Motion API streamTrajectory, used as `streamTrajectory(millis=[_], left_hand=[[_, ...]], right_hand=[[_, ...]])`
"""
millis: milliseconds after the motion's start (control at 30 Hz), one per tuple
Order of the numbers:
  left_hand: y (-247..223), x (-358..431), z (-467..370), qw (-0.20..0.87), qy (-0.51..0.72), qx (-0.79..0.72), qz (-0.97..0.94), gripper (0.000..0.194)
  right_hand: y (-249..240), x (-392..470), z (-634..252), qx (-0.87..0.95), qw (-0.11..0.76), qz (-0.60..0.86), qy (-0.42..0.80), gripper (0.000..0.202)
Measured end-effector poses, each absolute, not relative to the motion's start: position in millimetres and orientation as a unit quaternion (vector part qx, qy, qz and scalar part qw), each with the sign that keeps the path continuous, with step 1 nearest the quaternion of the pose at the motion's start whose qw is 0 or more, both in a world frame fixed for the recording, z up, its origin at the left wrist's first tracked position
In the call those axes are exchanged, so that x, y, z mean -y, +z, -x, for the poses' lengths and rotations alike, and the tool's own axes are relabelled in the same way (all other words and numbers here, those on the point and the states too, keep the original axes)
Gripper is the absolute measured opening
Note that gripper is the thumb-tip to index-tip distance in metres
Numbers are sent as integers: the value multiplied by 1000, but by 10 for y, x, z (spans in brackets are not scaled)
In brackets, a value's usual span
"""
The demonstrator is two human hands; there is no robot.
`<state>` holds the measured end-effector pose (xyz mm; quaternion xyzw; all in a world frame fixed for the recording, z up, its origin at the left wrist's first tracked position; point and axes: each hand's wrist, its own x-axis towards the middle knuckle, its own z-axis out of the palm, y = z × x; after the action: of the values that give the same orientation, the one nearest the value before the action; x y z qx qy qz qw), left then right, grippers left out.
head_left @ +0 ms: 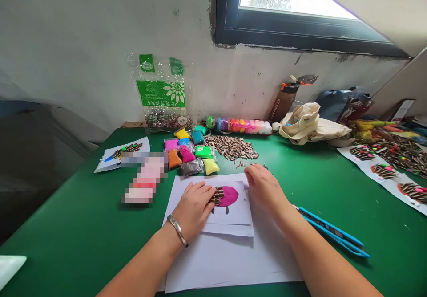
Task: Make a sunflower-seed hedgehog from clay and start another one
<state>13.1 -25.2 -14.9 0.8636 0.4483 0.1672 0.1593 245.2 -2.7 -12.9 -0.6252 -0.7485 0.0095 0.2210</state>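
Note:
My left hand (195, 205) lies flat, fingers stretched, over the left part of a white card (233, 219). On that card is a magenta clay oval (230, 196) with grey feet; sunflower seeds (218, 196) in rows cover its left side, partly under my fingers. My right hand (262, 181) is just beyond the card's upper right corner, fingers curled together at a few stray seeds (265, 166). Whatever its fingertips hold, if anything, is hidden. Larger white sheets (230, 261) lie beneath the card. A loose pile of sunflower seeds (231, 148) spreads behind it.
Several clay packets (203, 151) sit behind the sheets, near a seed bag (165, 96) against the wall. Blue-handled tool (333, 232) lies right of my right forearm. Bottle (284, 101), cloth bag (310, 125) and a seed-decorated strip (383, 171) are farther right. Another decorated card (113, 154) lies left.

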Motion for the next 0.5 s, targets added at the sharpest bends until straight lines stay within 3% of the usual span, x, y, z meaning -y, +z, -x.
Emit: streamTrajectory(millis=[100, 233, 500], left_hand=[[-150, 249, -132, 156, 170, -447, -865, 31], [-143, 252, -133, 152, 169, -446, -866, 32], [-118, 251, -138, 156, 162, -445, -867, 31]], right_hand=[[-8, 107, -2398, 723, 315, 598, 145, 16], [56, 208, -2258, 714, 332, 521, 330, 14], [62, 270, -2149, 753, 269, 509, 320, 19]])
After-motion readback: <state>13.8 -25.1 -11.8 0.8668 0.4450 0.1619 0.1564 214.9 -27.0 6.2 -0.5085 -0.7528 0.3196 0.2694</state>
